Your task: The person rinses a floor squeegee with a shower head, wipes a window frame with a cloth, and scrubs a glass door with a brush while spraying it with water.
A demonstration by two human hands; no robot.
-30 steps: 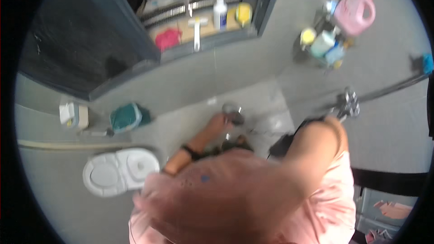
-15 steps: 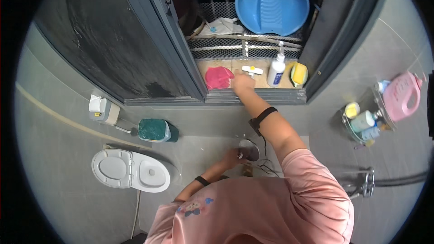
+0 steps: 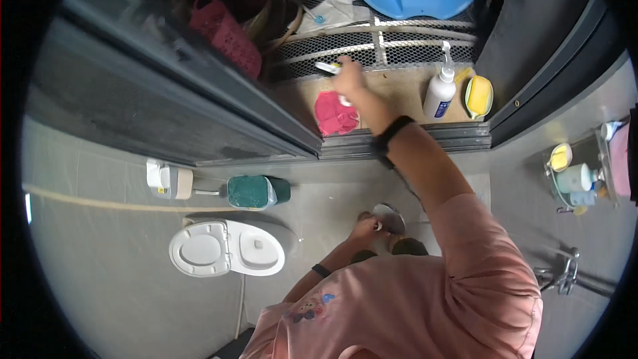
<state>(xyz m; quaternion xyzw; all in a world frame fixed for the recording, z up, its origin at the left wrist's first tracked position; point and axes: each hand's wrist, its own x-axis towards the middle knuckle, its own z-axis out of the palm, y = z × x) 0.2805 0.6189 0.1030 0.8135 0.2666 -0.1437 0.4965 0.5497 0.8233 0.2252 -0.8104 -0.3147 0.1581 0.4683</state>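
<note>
right hand [image 3: 350, 80] lifts a white squeegee-like tool [image 3: 327, 68] over a window sill [image 3: 395, 90].

its fingers appear curled around the handle; the left hand [image 3: 365, 227] grips a round showerhead [image 3: 393, 220] below. the step seems to be handling the tool; moving it calls for clearing the pink cloth [image 3: 336, 114] and mesh guard [image 3: 425, 55]. pump bottle [image 3: 439, 94] and yellow sponge [image 3: 478, 96] sit well to the right.

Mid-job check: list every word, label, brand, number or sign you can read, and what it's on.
No text is clear enough to quote.
White pump bottle: blue label, marks too small to read.
White-and-beige box: tiny yellow label, unreadable.
Pink shirt: printed picture, no readable words.
White tool in the right hand, shower head in the left hand: no lettering visible.
</note>
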